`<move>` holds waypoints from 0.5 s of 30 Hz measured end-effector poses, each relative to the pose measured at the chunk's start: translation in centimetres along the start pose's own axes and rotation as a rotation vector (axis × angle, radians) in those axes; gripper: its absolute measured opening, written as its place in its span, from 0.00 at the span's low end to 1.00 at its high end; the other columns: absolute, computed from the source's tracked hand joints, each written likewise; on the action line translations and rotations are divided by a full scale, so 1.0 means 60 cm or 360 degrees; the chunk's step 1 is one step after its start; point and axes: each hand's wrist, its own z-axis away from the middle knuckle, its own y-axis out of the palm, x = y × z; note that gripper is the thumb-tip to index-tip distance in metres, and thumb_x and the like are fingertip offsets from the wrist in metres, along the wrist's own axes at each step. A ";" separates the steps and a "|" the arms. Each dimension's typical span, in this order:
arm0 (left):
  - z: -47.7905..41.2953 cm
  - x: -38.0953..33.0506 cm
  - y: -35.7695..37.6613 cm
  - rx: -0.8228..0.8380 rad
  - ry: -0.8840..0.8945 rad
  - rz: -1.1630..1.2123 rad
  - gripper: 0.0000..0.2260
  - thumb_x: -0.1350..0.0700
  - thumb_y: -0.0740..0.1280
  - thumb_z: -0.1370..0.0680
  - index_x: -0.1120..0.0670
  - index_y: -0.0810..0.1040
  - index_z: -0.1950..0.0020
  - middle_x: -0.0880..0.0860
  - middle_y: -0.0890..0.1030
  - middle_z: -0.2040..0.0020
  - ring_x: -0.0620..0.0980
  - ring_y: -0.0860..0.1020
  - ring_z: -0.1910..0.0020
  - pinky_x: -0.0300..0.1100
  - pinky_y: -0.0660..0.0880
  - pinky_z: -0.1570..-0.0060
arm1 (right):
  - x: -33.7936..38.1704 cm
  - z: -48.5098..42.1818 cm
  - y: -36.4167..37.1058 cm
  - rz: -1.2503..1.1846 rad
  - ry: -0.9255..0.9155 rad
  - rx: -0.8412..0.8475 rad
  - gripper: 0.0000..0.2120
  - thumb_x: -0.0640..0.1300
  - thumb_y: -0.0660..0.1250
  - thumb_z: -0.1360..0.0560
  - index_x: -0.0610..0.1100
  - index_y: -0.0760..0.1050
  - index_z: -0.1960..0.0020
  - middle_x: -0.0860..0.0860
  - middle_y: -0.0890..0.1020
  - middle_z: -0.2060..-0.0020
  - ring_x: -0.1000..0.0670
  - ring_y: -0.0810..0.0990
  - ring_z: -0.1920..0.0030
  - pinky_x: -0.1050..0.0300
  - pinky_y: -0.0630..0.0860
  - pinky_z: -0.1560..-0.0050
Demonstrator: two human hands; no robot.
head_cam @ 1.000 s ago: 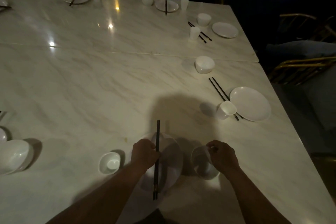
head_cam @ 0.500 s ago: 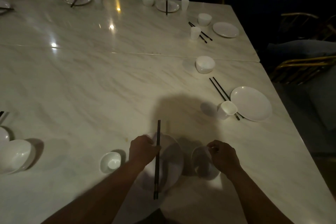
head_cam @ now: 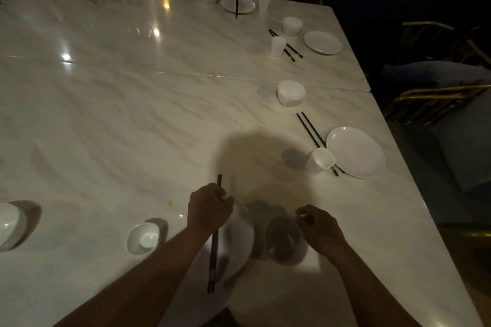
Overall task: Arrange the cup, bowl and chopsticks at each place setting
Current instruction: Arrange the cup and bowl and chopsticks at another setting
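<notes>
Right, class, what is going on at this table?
A person is laying a place setting on the marble table. The left hand grips a pair of dark chopsticks over the white plate. The right hand pinches the rim of the bowl beside the plate. A small cup sits left of the plate, untouched.

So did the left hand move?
Yes. The left hand slid a little forward along the chopsticks, past the yellow spot on the table it was level with.
</notes>
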 end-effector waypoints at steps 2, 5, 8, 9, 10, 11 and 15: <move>-0.003 -0.013 0.012 -0.0018 0.0018 0.0037 0.07 0.49 0.72 0.29 0.49 0.82 0.54 0.48 0.85 0.58 0.51 0.82 0.53 0.42 0.77 0.47 | -0.016 -0.005 -0.016 0.0024 0.0022 -0.0020 0.09 0.49 0.65 0.22 0.52 0.79 0.43 0.52 0.83 0.48 0.53 0.78 0.55 0.62 0.69 0.53; -0.007 -0.043 0.039 0.0006 0.0051 0.0078 0.05 0.51 0.72 0.29 0.48 0.81 0.56 0.45 0.83 0.63 0.50 0.82 0.55 0.38 0.75 0.50 | -0.052 -0.012 -0.044 0.0117 0.0022 -0.0037 0.09 0.48 0.65 0.22 0.51 0.80 0.43 0.53 0.83 0.46 0.53 0.78 0.53 0.63 0.67 0.52; -0.008 -0.074 0.069 0.0019 0.0110 0.0094 0.05 0.51 0.72 0.29 0.49 0.80 0.56 0.44 0.81 0.65 0.48 0.83 0.57 0.40 0.77 0.50 | -0.090 -0.019 -0.071 0.0130 0.0090 -0.0046 0.10 0.49 0.66 0.22 0.50 0.81 0.44 0.53 0.83 0.45 0.50 0.80 0.45 0.63 0.67 0.50; -0.008 -0.087 0.082 0.0023 0.0129 0.0095 0.05 0.51 0.72 0.29 0.49 0.80 0.55 0.45 0.81 0.65 0.49 0.82 0.57 0.41 0.78 0.50 | -0.104 -0.022 -0.081 0.0116 0.0108 -0.0052 0.09 0.48 0.66 0.22 0.50 0.81 0.45 0.53 0.83 0.46 0.49 0.80 0.44 0.63 0.67 0.50; -0.008 -0.101 0.095 0.0039 0.0136 0.0104 0.05 0.51 0.71 0.29 0.49 0.80 0.55 0.44 0.80 0.66 0.49 0.82 0.57 0.42 0.78 0.51 | -0.120 -0.028 -0.093 0.0088 0.0119 -0.0064 0.08 0.47 0.67 0.23 0.50 0.81 0.46 0.53 0.82 0.48 0.50 0.80 0.45 0.63 0.68 0.49; -0.009 -0.115 0.109 0.0056 0.0143 0.0110 0.05 0.51 0.71 0.29 0.48 0.80 0.54 0.43 0.79 0.66 0.48 0.82 0.57 0.42 0.78 0.52 | -0.133 -0.035 -0.105 0.0062 0.0118 -0.0075 0.06 0.47 0.68 0.23 0.50 0.81 0.47 0.53 0.82 0.49 0.50 0.79 0.46 0.62 0.68 0.48; -0.021 -0.162 0.175 0.0071 0.0168 0.0078 0.06 0.51 0.69 0.29 0.46 0.79 0.53 0.41 0.80 0.65 0.46 0.81 0.58 0.39 0.78 0.52 | -0.195 -0.086 -0.159 0.0059 0.0035 -0.0061 0.03 0.47 0.69 0.23 0.54 0.80 0.51 0.56 0.81 0.53 0.54 0.79 0.52 0.61 0.71 0.48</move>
